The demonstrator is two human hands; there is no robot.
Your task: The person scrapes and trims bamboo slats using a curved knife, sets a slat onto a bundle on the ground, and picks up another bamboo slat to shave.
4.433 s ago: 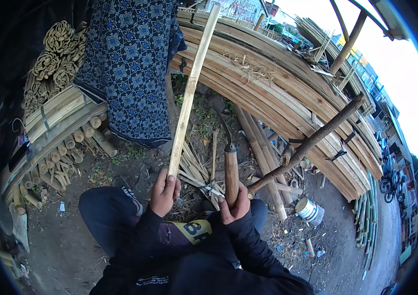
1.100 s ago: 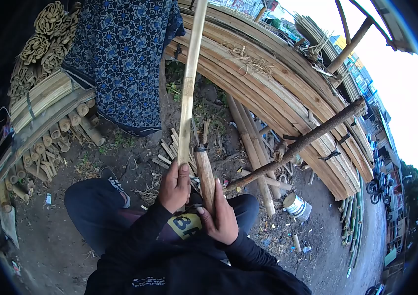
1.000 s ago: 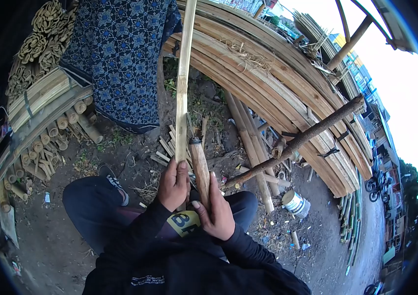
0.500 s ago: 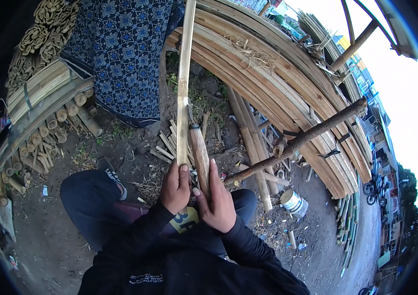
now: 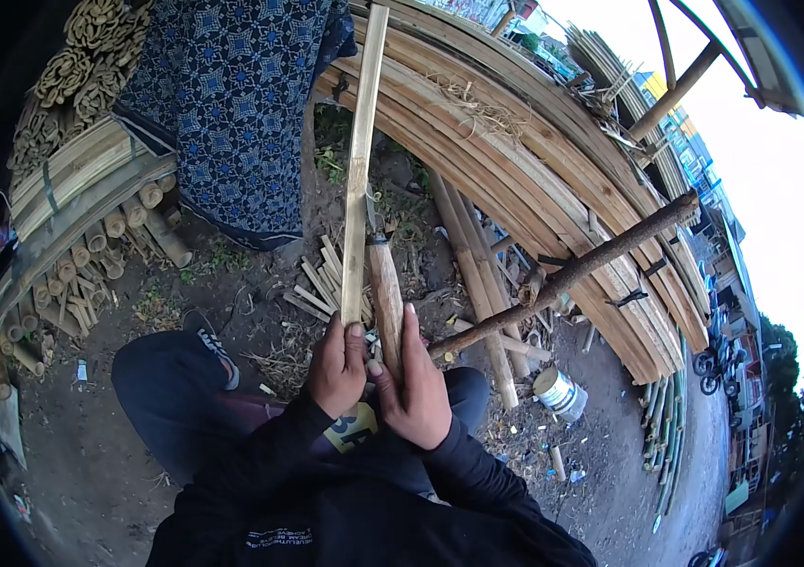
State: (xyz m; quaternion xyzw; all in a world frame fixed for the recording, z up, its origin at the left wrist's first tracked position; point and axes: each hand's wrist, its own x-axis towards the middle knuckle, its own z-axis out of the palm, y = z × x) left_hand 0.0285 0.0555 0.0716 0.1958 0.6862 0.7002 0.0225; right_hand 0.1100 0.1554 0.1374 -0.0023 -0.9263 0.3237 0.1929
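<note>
Left hand [image 5: 337, 369] pinches the bamboo strip [image 5: 361, 156] by its lower end. Right hand [image 5: 421, 399] clasps the wooden-handled knife [image 5: 386, 295] alongside.

Bamboo slat [image 5: 356, 203] in left hand [image 5: 336, 370], running forward; knife [image 5: 387, 300] just right of slat, in right hand [image 5: 419, 389]. Split bamboo pieces [image 5: 322, 276] on ground beyond left hand. Cloth [image 5: 246, 128] left of slat's upper part; bamboo poles [image 5: 99, 234] farther left, bundled slats [image 5: 80, 180] above them. Timber boards [image 5: 525, 180] ahead to right, shavings [image 5: 482, 111] on top. Branch [image 5: 572, 276] slanting across front of boards. Bucket [image 5: 561, 393] on ground at right, short of boards. Motorbikes [image 5: 718, 367] far right.
</note>
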